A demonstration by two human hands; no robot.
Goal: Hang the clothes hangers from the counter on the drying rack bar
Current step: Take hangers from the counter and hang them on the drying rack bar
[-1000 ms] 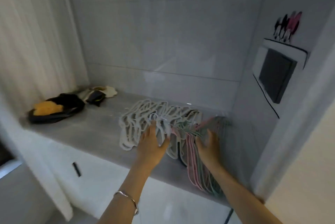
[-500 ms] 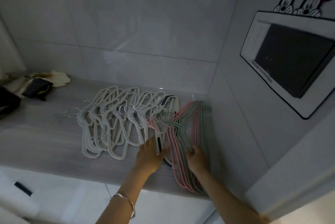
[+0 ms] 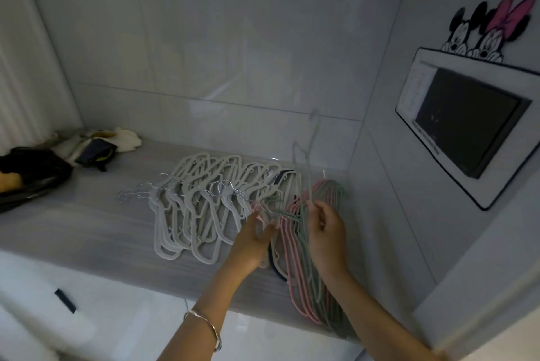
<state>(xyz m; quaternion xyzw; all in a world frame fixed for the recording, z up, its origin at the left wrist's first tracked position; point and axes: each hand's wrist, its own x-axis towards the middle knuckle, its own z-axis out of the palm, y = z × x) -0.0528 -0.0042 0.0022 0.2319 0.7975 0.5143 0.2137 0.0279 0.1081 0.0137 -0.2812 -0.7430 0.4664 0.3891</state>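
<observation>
A spread of white hangers [image 3: 201,208] with metal hooks lies on the grey counter [image 3: 87,229]. To their right lies a stack of pink and green hangers [image 3: 304,281] by the side wall. My right hand [image 3: 327,229] pinches a pale green hanger [image 3: 309,156] and holds it raised, its hook pointing up against the back wall. My left hand [image 3: 254,238] hovers with fingers spread over the hooks of the coloured stack, holding nothing. No drying rack bar is in view.
A dark bag with something yellow [image 3: 26,176] and a heap of cloth [image 3: 96,144] lie at the counter's far left. A wall panel with a dark screen [image 3: 464,124] and a cartoon sticker [image 3: 491,27] is on the right wall. White cabinet fronts [image 3: 73,311] are below.
My right hand has lifted one pale green hanger up off the coloured stack. My left hand has shifted right, off the white hangers, and opened its fingers.
</observation>
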